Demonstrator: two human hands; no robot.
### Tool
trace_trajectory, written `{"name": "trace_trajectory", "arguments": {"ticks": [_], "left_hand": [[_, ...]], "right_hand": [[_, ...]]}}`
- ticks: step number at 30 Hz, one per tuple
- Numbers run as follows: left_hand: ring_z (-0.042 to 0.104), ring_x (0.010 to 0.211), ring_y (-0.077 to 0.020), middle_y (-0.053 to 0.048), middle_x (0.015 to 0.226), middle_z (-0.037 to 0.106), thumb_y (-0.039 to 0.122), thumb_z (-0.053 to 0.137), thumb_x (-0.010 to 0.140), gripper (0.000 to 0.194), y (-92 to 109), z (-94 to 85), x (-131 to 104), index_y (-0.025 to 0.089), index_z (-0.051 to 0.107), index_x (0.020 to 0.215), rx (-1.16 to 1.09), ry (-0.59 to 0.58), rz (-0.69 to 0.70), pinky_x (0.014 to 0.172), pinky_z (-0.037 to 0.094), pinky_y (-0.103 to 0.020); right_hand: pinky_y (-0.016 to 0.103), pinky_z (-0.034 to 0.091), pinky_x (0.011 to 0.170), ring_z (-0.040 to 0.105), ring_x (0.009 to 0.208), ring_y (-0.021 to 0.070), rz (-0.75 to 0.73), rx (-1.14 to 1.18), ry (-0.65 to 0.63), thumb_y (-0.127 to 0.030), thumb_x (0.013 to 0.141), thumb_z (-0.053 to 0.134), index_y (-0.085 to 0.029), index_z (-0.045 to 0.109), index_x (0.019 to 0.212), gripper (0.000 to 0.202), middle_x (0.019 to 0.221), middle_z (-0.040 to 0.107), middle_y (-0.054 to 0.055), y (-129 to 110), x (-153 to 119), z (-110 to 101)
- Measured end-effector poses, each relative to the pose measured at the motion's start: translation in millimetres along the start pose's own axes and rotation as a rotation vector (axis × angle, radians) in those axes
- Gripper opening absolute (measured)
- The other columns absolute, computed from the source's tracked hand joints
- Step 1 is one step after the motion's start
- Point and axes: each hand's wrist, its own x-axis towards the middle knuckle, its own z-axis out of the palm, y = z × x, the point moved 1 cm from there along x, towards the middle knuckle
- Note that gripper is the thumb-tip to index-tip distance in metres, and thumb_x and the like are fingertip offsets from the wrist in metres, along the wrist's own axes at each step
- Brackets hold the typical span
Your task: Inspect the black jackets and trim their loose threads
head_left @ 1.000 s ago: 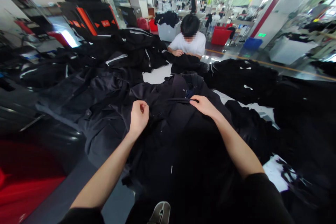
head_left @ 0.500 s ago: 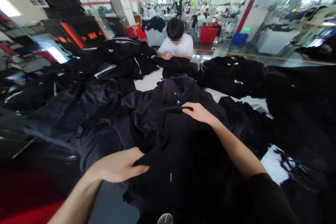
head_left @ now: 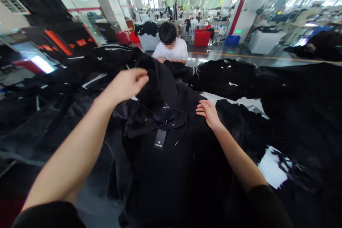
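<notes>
The black hoodie (head_left: 160,178) lies spread out right in front of us, its neck pointing away and its body running down toward us. Its hood (head_left: 167,82) stands up from the neck opening. We see a black hang tag (head_left: 160,139) flat on the chest just below the neck, with pale lettering that we read as TF and TOM FORD. A short pale cord tip (head_left: 176,143) lies just beside the tag.

Our left hand (head_left: 128,83) is up at the left side of the hood, the fingers bent in toward the thumb with little space between; we cannot tell whether cloth is caught between them. Our right hand (head_left: 210,114) is by the shoulder on the other side, palm down, the fingers loosely extended and closed on nothing that we can see.

Around the hoodie we have more dark garments (head_left: 227,78), and on our right a ragged white piece (head_left: 272,169) shows among them. Across from us a co-worker in a white top (head_left: 172,50) bends over dark cloth. Behind, we see a red bin (head_left: 202,37) and a blue bin (head_left: 232,40) on the floor.
</notes>
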Motion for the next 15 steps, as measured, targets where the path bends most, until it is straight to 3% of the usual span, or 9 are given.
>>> {"name": "trace_trajectory", "arguments": {"ticks": [2,4,6,9,12,15], "left_hand": [[0.067,0.083,-0.0203,-0.004,0.093,0.070,0.032,0.056,0.089,0.024,-9.9,35.4,-42.6,0.016,0.067,0.103,-0.007,-0.032,-0.116,0.081,0.054,-0.037],[0.066,0.080,-0.0205,-0.006,0.090,0.069,0.025,0.053,0.087,0.019,-12.8,69.7,-84.6,0.016,0.066,0.097,-0.020,-0.055,-0.133,0.077,0.054,-0.035],[0.064,0.095,-0.0225,-0.009,0.103,0.067,0.021,0.049,0.087,0.023,-7.6,99.7,-116.0,0.018,0.063,0.105,-0.069,-0.097,-0.023,0.085,0.052,-0.037],[0.057,0.115,-0.0293,-0.012,0.119,0.064,0.017,0.054,0.081,0.041,7.2,134.6,-139.4,0.022,0.058,0.122,-0.004,-0.213,0.181,0.099,0.043,-0.049],[0.062,0.099,-0.0337,-0.014,0.094,0.070,0.008,0.058,0.071,0.038,14.9,150.4,-143.4,0.020,0.065,0.106,0.149,-0.299,0.251,0.101,0.034,-0.061],[0.065,0.078,-0.0278,-0.009,0.071,0.068,0.011,0.054,0.075,0.017,10.5,131.9,-141.7,0.020,0.067,0.081,0.183,-0.400,0.254,0.094,0.040,-0.056]], "right_hand": [[0.025,0.056,0.059,0.065,0.067,0.0130,0.093,-0.013,-0.076,-0.035,0.084,0.055,-0.019,0.058,0.096,0.020,0.082,0.064,0.003,13.3,-11.7,-5.2],[0.023,0.055,0.054,0.065,0.064,0.0127,0.140,-0.067,-0.136,-0.035,0.086,0.055,-0.017,0.059,0.093,0.019,0.079,0.065,0.004,26.7,-24.9,-1.1],[0.020,0.053,0.047,0.064,0.061,0.0121,0.158,-0.152,-0.176,-0.035,0.086,0.059,-0.017,0.059,0.094,0.020,0.079,0.065,0.004,37.8,-35.3,12.6],[0.022,0.052,0.042,0.067,0.063,0.0152,0.276,-0.169,-0.244,-0.040,0.085,0.065,-0.017,0.056,0.102,0.030,0.083,0.064,0.005,49.5,-42.9,40.4],[0.030,0.059,0.051,0.071,0.069,0.0196,0.446,0.008,-0.321,-0.046,0.089,0.060,-0.016,0.055,0.100,0.032,0.088,0.066,0.008,57.2,-45.3,61.6],[0.030,0.060,0.060,0.071,0.075,0.0193,0.509,0.120,-0.409,-0.046,0.092,0.055,-0.013,0.058,0.090,0.033,0.091,0.070,0.013,63.3,-48.1,71.9]]}}
